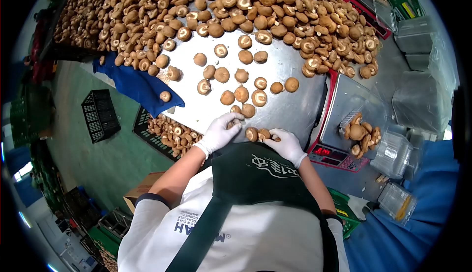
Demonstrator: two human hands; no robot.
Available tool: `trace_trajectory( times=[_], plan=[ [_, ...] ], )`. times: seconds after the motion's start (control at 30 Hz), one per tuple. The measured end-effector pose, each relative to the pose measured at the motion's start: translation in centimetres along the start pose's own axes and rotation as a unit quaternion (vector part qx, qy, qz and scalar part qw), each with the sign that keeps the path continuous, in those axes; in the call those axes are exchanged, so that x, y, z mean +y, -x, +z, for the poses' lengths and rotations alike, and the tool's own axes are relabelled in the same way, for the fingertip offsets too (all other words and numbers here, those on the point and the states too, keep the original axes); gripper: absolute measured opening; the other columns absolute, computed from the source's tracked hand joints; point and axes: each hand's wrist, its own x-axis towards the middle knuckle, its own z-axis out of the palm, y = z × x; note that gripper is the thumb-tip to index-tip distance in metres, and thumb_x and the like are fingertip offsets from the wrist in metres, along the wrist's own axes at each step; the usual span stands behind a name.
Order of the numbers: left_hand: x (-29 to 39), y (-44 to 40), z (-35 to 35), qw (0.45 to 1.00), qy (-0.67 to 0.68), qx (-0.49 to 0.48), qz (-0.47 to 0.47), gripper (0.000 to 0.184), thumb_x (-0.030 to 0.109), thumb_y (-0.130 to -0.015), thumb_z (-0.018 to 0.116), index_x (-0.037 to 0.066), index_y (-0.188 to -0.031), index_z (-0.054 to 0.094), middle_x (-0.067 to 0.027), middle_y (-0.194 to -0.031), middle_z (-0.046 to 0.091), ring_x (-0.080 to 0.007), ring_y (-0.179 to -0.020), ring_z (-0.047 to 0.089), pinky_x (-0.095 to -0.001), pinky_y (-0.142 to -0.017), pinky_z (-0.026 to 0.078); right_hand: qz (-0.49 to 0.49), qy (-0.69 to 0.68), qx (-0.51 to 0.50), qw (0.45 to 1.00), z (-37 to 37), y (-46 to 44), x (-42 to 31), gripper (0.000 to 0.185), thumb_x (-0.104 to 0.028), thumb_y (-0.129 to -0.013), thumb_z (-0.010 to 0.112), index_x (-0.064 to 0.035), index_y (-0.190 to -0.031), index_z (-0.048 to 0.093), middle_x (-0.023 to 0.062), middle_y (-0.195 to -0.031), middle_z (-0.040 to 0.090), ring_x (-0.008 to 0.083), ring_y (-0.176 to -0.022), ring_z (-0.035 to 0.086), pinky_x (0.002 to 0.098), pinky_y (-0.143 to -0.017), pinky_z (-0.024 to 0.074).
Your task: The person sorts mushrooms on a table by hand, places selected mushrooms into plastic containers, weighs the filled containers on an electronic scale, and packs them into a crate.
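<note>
My left hand (222, 132), in a white glove, is closed around a mushroom (231, 124) at the near edge of the metal table (305, 102). Its fingers hide most of that mushroom. My right hand (287, 147), also gloved, curls its fingers against a mushroom (276, 138) close to my apron. Two more mushrooms, one a brown cap (251, 134), lie side by side just left of those fingers. Loose mushrooms are scattered on the table beyond my hands, among them a pale-ringed one (259, 98).
A large mushroom heap (265, 6) covers the far side. At right, a red-edged scale (351, 109) bears a clear box with mushrooms (361, 133). Stacked clear boxes (418, 95) stand beyond. A crate of mushrooms (172, 136) sits below left, near a blue cloth (142, 87).
</note>
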Motion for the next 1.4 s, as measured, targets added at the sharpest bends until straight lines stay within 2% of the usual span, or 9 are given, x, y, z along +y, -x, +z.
trace_trajectory(
  times=[0.13, 0.3, 0.5, 0.57, 0.77, 0.9, 1.1, 1.23, 1.4],
  plan=[
    [-1.3, -1.2, -3.2, 0.990, 0.052, 0.116, -0.060, 0.022, 0.012, -0.092, 0.061, 0.001, -0.112, 0.065, -0.0032, -0.093, 0.066, -0.0111, -0.083, 0.059, -0.0251, -0.080, 0.049, 0.018, -0.066, 0.117, 0.991, -2.3, -3.0, -1.1, 0.022, -0.030, -0.085, 0.071, -0.0100, -0.094, 0.070, 0.0115, -0.081, 0.068, 0.0242, -0.075, 0.068, 0.0349, -0.071, 0.0528],
    [0.2, -1.8, -7.5, 0.971, -0.007, 0.211, -0.111, 0.026, 0.013, -0.091, 0.064, 0.001, -0.114, 0.065, -0.0102, -0.103, 0.069, -0.0167, -0.089, 0.064, -0.0287, -0.082, 0.049, -0.161, 0.013, 0.342, 0.926, -3.6, -9.2, -3.9, 0.037, -0.013, -0.087, 0.064, -0.0108, -0.124, 0.062, 0.0147, -0.126, 0.059, 0.0322, -0.110, 0.061, 0.0391, -0.094, 0.0486],
    [-1.6, -2.9, -10.6, 0.934, -0.131, 0.333, -0.022, 0.025, 0.013, -0.087, 0.066, 0.006, -0.111, 0.068, -0.0118, -0.104, 0.065, -0.0240, -0.087, 0.063, -0.0311, -0.081, 0.049, -0.042, 0.095, 0.080, 0.991, -2.9, -8.9, -4.2, 0.025, -0.022, -0.088, 0.062, -0.0110, -0.109, 0.069, 0.0098, -0.117, 0.066, 0.0303, -0.107, 0.063, 0.0373, -0.092, 0.0499],
    [-0.4, -4.0, -10.8, 0.934, -0.179, 0.308, 0.022, 0.025, 0.014, -0.086, 0.066, 0.006, -0.109, 0.068, -0.0106, -0.104, 0.064, -0.0248, -0.084, 0.063, -0.0320, -0.080, 0.050, -0.106, 0.001, 0.112, 0.988, -4.2, -9.7, -6.9, 0.019, -0.022, -0.088, 0.062, -0.0086, -0.098, 0.071, 0.0108, -0.107, 0.068, 0.0313, -0.097, 0.065, 0.0393, -0.084, 0.0508],
    [2.2, -9.8, -9.0, 0.916, -0.392, 0.083, 0.019, 0.048, 0.022, -0.081, 0.069, 0.019, -0.128, 0.059, -0.0089, -0.132, 0.053, -0.0283, -0.108, 0.062, -0.0384, -0.087, 0.053, -0.162, 0.123, 0.197, 0.959, -4.9, -18.3, -13.1, 0.031, -0.025, -0.090, 0.059, -0.0152, -0.118, 0.066, 0.0102, -0.122, 0.063, 0.0323, -0.104, 0.063, 0.0411, -0.092, 0.0493],
    [1.0, -11.5, -9.0, 0.908, -0.418, 0.011, -0.005, 0.056, 0.019, -0.078, 0.069, 0.023, -0.132, 0.055, -0.0077, -0.133, 0.052, -0.0281, -0.110, 0.062, -0.0403, -0.089, 0.053, -0.074, 0.238, 0.077, 0.965, -4.4, -19.7, -12.1, 0.031, -0.028, -0.091, 0.056, -0.0193, -0.117, 0.069, 0.0100, -0.120, 0.063, 0.0314, -0.105, 0.063, 0.0413, -0.094, 0.0490],
    [0.9, -10.7, -13.3, 0.965, -0.228, 0.101, -0.077, 0.044, 0.011, -0.079, 0.067, 0.013, -0.122, 0.061, -0.0098, -0.119, 0.063, -0.0288, -0.104, 0.064, -0.0356, -0.092, 0.051, 0.014, 0.190, -0.087, 0.978, -7.7, -17.7, -10.8, 0.027, -0.031, -0.087, 0.057, -0.0183, -0.102, 0.075, 0.0101, -0.115, 0.067, 0.0332, -0.104, 0.064, 0.0420, -0.093, 0.0499],
    [-1.6, -10.9, -14.3, 0.976, 0.163, 0.091, -0.117, 0.039, 0.002, -0.084, 0.060, 0.008, -0.123, 0.062, -0.0087, -0.115, 0.066, -0.0160, -0.104, 0.062, -0.0293, -0.086, 0.053, -0.122, 0.135, 0.202, 0.962, -10.7, -22.9, -11.5, 0.032, -0.029, -0.088, 0.057, -0.0183, -0.115, 0.070, 0.0116, -0.124, 0.064, 0.0336, -0.109, 0.062, 0.0413, -0.095, 0.0483],
    [-0.7, -8.5, -13.9, 0.894, 0.440, 0.080, 0.016, 0.060, 0.009, -0.085, 0.062, 0.001, -0.142, 0.045, -0.0130, -0.139, 0.050, -0.0187, -0.111, 0.059, -0.0292, -0.087, 0.054, -0.073, 0.266, 0.133, 0.952, -11.6, -28.5, -12.9, 0.052, -0.022, -0.091, 0.056, -0.0234, -0.142, 0.048, 0.0108, -0.144, 0.047, 0.0338, -0.113, 0.059, 0.0421, -0.097, 0.0470]
  ],
)
